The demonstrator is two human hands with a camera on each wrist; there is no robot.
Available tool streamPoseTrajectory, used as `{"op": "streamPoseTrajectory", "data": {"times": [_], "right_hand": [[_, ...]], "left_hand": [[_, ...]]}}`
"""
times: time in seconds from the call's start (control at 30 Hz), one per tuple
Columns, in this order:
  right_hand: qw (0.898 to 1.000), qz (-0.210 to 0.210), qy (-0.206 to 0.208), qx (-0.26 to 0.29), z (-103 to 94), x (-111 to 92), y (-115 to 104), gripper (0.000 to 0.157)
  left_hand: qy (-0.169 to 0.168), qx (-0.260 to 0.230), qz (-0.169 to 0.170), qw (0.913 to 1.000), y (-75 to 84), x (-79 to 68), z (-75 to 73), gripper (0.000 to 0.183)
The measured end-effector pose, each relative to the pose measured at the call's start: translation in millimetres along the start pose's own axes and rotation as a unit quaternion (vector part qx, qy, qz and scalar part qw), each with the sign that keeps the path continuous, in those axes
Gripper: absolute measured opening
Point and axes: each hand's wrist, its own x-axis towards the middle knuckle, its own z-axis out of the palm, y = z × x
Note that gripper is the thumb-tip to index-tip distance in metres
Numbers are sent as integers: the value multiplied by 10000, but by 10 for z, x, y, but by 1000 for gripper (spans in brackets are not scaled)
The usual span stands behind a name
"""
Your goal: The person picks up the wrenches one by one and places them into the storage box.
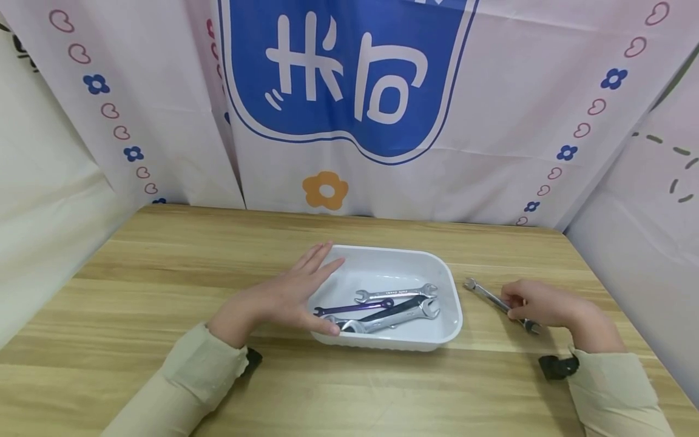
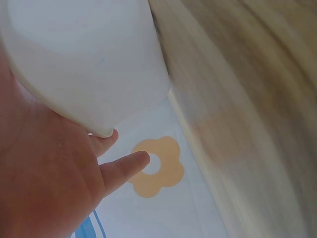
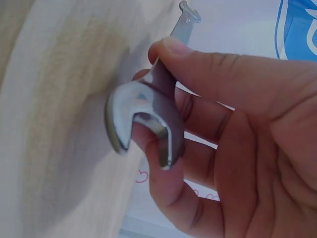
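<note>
A silver open-end wrench (image 1: 489,296) is pinched between the thumb and curled fingers of my right hand (image 1: 546,303), just right of the white plastic tub (image 1: 384,343). Up close in the right wrist view, the wrench's open jaw (image 3: 143,106) faces the camera. My left hand (image 1: 286,297) rests over the tub's left rim with its fingers spread and fairly straight. Inside the tub lie several wrenches: a small silver one (image 1: 397,294), a purple one (image 1: 357,308) and a larger silver one (image 1: 390,318) partly over a dark one.
The wooden table (image 1: 349,388) carries the tub near its middle. A white cloth backdrop (image 1: 491,182) with a blue emblem and an orange flower (image 1: 311,193) hangs behind the table's back edge. Pale cloth walls (image 1: 644,243) stand at both sides.
</note>
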Motion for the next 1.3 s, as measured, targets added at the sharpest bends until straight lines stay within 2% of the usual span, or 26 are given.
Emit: {"op": "streamPoseTrajectory", "data": {"times": [0.53,0.93,1.17,1.3], "right_hand": [[9994,-141,297,-98,-89,-26,-90,7],[9946,-587,792,-336,-128,-50,-212,7],[9918,-636,1108,-37,-121,-43,-314,9],[9842,-973,1478,79,-118,-22,-377,8]], "left_hand": [[-16,-31,-20,10000,-9,-4,1,117],[24,64,-28,10000,-8,9,8,118],[-8,29,-26,10000,0,-1,4,117],[23,11,1,10000,1,-2,3,116]]}}
